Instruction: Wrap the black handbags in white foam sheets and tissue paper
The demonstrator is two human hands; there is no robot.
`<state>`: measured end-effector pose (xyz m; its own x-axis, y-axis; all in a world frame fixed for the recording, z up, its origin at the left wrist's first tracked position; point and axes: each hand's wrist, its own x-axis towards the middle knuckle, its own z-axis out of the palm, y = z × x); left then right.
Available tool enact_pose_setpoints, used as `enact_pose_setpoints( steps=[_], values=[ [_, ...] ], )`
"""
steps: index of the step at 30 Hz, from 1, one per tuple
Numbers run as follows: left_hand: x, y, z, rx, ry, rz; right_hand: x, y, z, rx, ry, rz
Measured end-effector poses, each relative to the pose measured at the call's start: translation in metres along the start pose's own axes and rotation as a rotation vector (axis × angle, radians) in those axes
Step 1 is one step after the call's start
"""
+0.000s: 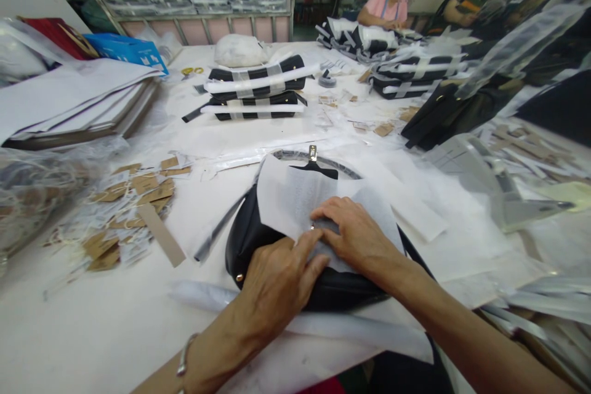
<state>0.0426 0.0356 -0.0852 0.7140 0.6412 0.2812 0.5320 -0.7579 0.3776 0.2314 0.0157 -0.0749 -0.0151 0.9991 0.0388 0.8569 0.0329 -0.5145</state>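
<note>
A black handbag (258, 215) lies on the white table in front of me, a sheet of white tissue paper (281, 188) spread over its top. My left hand (284, 271) is closed on the near side of the bag, thumb and index finger bent toward a small metal fitting (313, 227). From the right, my right hand (353, 234) presses on the paper, its curled fingers at the same fitting. My fingers partly hide this fitting. Beyond them, a black tab with a gold-coloured metal clasp (313, 152) sticks up past the paper.
Cardboard tags (145, 183) lie in a heap to the left, near a stack of white sheets (69, 98). Wrapped black bags (256, 89) are stacked ahead. A plastic-wrapped roll (351, 323) lies at the near side. A person in pink (388, 6) works across the table.
</note>
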Motion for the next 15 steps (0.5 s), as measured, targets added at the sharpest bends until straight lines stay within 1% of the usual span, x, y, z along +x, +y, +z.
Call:
enact_pose_setpoints(
  steps=[2,4,6,7,9,13,15],
  values=[
    [-0.007,-0.002,-0.005,-0.154,0.117,0.137,0.000,0.000,0.000,0.006,-0.001,-0.002],
    [-0.013,-0.003,-0.010,-0.244,0.218,0.278,0.000,-0.001,0.000,0.005,-0.007,-0.003],
    [-0.016,-0.003,-0.014,-0.251,0.282,0.375,0.000,-0.002,-0.001,-0.001,-0.009,-0.007],
    [-0.015,-0.002,-0.016,-0.238,0.305,0.394,0.000,-0.002,-0.001,-0.007,-0.011,-0.009],
    [-0.012,0.000,-0.016,-0.186,0.328,0.369,0.000,-0.003,-0.001,-0.024,-0.015,-0.009],
    [-0.009,0.005,-0.011,-0.009,0.361,0.246,-0.001,-0.003,-0.001,-0.042,-0.012,-0.016],
    [-0.012,0.005,-0.010,0.038,0.413,0.262,-0.002,-0.003,-0.001,-0.035,-0.006,-0.018]
  ],
)
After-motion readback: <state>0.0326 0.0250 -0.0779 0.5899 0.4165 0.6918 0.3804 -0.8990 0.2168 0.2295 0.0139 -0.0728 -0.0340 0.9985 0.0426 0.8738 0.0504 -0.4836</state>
